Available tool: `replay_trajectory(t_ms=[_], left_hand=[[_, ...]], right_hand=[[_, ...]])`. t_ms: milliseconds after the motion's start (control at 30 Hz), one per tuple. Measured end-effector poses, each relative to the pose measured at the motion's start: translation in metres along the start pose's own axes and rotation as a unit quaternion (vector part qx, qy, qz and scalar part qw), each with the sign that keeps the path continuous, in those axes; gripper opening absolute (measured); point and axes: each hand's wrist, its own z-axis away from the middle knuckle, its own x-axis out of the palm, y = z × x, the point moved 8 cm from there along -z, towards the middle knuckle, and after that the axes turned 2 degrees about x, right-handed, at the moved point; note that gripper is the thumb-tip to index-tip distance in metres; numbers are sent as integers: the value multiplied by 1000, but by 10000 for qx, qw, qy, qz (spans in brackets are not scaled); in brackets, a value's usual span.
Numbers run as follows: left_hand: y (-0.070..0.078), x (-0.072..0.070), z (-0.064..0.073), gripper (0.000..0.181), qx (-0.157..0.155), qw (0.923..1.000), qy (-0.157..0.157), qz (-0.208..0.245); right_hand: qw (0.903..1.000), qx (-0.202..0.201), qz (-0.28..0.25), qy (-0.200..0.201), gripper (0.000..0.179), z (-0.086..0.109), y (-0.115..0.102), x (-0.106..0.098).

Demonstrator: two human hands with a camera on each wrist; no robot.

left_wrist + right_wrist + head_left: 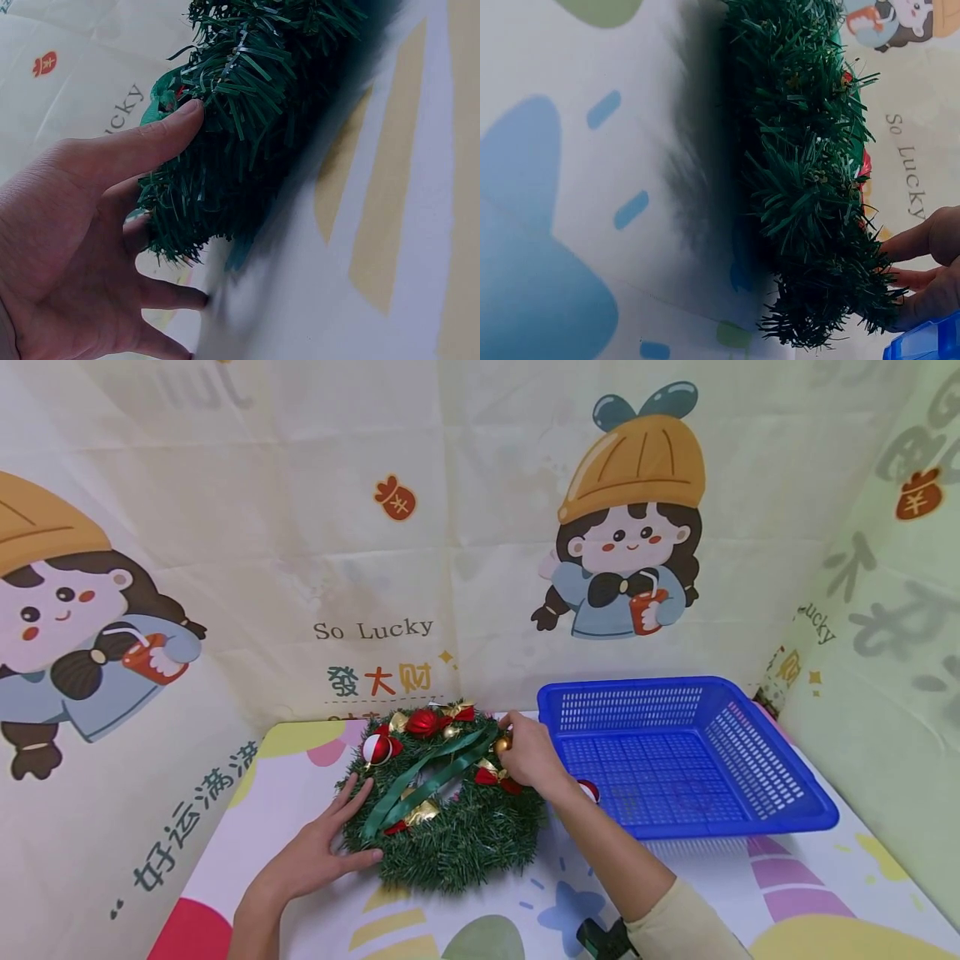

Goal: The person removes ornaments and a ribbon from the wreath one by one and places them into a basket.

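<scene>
left hand (315,850): fingers spread, released, thumb touching the wreath (465,852) at its near left. wreath rests on the desk (277,793); green ribbon (426,789) crosses its middle. right hand (534,760): fingers bent at the wreath's right side, by a gold bauble (502,746); cannot tell whether grasping. blue basket (735,828) just right of wreath. beyond: printed backdrop (480,568).

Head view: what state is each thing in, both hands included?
Wreath: partly decorated, front section plain green.
Ribbon: draped across the wreath.
Basket: upright, open-topped.
Ball by the basket: partly hidden.
Left hand: fingers spread, touching the wreath's left side.
Right hand: fingers at the wreath's right side, grip unclear.
</scene>
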Motion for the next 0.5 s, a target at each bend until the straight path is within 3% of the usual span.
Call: replay_trajectory(t_ms=[500], left_hand=[[-2,0,-1,103,2,10000,8,3]], right_hand=[[9991,-30,-329,257,37,9,-4,-10]])
